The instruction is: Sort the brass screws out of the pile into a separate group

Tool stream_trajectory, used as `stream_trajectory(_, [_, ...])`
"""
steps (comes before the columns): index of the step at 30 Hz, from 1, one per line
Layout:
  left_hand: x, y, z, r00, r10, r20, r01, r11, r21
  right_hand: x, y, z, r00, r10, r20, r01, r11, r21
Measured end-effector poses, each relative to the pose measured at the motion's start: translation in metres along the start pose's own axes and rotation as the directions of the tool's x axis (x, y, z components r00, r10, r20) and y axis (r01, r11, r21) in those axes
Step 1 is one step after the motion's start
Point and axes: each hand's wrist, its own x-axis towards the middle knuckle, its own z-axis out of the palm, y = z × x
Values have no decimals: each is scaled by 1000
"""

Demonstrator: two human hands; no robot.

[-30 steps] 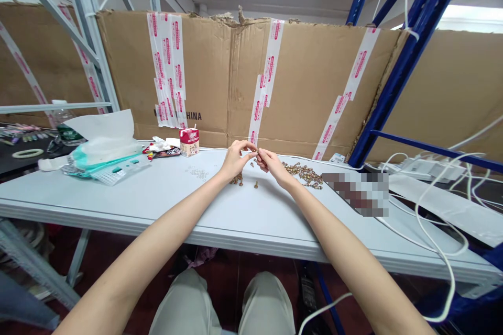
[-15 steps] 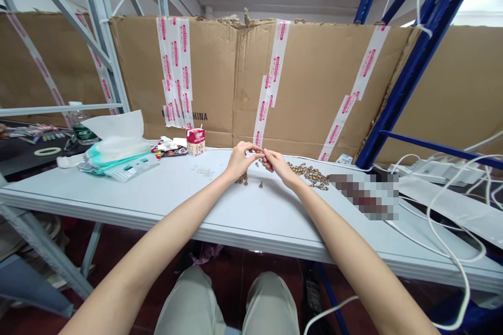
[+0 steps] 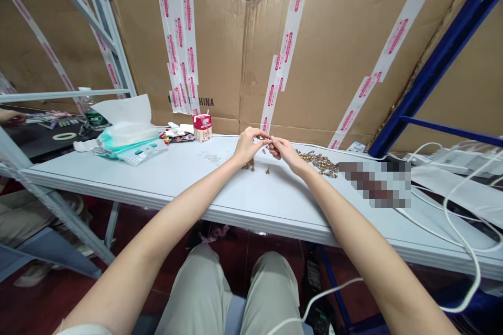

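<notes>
Above the middle of the table, my left hand (image 3: pixel 248 145) and my right hand (image 3: pixel 286 153) meet at the fingertips. Both are closed in a pinch around something small, mostly hidden by the fingers. A pile of brass-coloured screws (image 3: pixel 320 163) lies just right of my right hand. Below my left hand stands a group of similar screws (image 3: pixel 250 166), partly covered by that hand. One single screw (image 3: pixel 268 170) stands upright on its head between the two wrists. Small clear pieces (image 3: pixel 212 159) are scattered to the left of my left hand.
The pale table (image 3: pixel 176 180) backs onto a taped cardboard wall (image 3: pixel 220 52). A drink carton (image 3: pixel 203 129), snack wrappers (image 3: pixel 178 133) and teal-and-white plastic bags (image 3: pixel 128 138) sit at left. White cables (image 3: pixel 448 209) loop over the right side. Another person's hand (image 3: pixel 11 116) shows at far left.
The camera view has tilted downward and shifted a little left, so everything sits higher and further right. My hands keep the same fingertip-to-fingertip pinch.
</notes>
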Motion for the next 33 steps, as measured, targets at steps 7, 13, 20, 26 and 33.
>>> stream_trajectory(7, [0, -2, 0, 999, 38, 3, -38, 999, 0, 0, 3, -3, 1000, 0, 13, 0, 1000, -10])
stream_trajectory(13, [1, -4, 1, 998, 56, 18, -56, 998, 21, 0, 3, -3, 998, -19, 52, 19, 1000, 0])
stream_trajectory(20, [2, -3, 0, 997, 70, -17, -70, 998, 6, -4, -3, -2, 998, -55, 42, 56, 998, -19])
stream_trajectory(26, [2, -3, -1, 994, 107, -24, -106, 994, 21, -3, -5, -2, 998, -42, 45, 44, 998, -37])
stream_trajectory(33, [1, -3, -2, 998, 66, -13, -65, 996, 55, -10, -12, -5, 979, -158, -125, 104, 927, -359])
